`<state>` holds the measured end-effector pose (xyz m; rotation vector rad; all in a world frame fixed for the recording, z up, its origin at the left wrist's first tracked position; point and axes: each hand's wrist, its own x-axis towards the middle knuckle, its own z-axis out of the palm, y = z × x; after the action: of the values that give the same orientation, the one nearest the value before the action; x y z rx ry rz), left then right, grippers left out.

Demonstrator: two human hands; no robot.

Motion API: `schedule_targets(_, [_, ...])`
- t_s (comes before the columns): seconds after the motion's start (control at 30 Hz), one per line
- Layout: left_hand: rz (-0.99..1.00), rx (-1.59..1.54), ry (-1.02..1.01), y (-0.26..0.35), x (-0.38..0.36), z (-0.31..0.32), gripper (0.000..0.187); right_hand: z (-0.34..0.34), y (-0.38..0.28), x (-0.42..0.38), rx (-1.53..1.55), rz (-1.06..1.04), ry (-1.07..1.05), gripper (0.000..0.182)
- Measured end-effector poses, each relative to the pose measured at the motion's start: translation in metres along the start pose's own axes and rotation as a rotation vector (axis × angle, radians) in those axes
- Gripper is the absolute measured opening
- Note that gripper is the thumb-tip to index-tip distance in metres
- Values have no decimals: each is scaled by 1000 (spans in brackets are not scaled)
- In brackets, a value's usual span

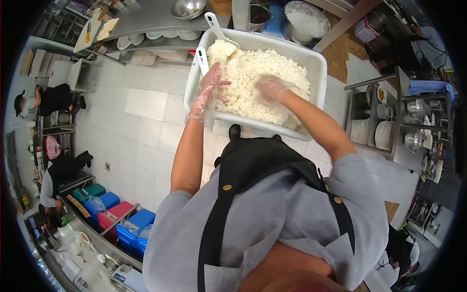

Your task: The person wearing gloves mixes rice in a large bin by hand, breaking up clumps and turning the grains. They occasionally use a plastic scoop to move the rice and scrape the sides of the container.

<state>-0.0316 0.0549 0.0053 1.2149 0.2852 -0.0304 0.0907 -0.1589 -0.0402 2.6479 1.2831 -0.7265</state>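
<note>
A large white tub (318, 73) full of cooked white rice (267, 63) stands in front of me. My left hand (209, 90), in a clear plastic glove, is over the tub's near left part with its fingers spread and nothing in them. My right hand (272, 89), gloved too, is at the rice right of the middle; motion smears its fingers. Two white rice paddles lie at the tub's left end. One paddle (202, 60) has its handle beside my left fingertips, and the other paddle (214, 24) leans across the far left corner.
Beyond the tub stand a metal pot (305, 22) with white contents and a steel counter (146, 19) holding a metal bowl (188, 8). A shelf rack (396, 112) with plates is at the right. Coloured bins (116, 214) line the lower left. Other people work around the room's edges.
</note>
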Motion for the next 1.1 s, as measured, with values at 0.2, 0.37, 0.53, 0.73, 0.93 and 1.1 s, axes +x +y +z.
schedule_targets(0.2, [256, 846, -323, 11, 92, 42, 84, -15, 77, -62, 229, -51, 116, 32])
schedule_targets(0.37, [92, 1514, -279, -59, 194, 79, 85, -17, 69, -89, 1045, 215, 293, 27])
schedule_targets(0.53, [-37, 1567, -405, -67, 219, 93, 88, 29, 69, -111, 1012, 473, 330, 36])
schedule_targets(0.73, [-264, 1474, -460, -84, 243, 91, 86, 2, 83, -96, 1001, 517, 191, 56])
schedule_targets(0.93, [-305, 1223, -480, -44, 208, 103, 79, 108, 183, 15, 903, 769, 254, 82])
schedule_targets(1.1, [-246, 1073, -541, -88, 228, 95, 78, 75, 173, 2, 1124, 784, 228, 69])
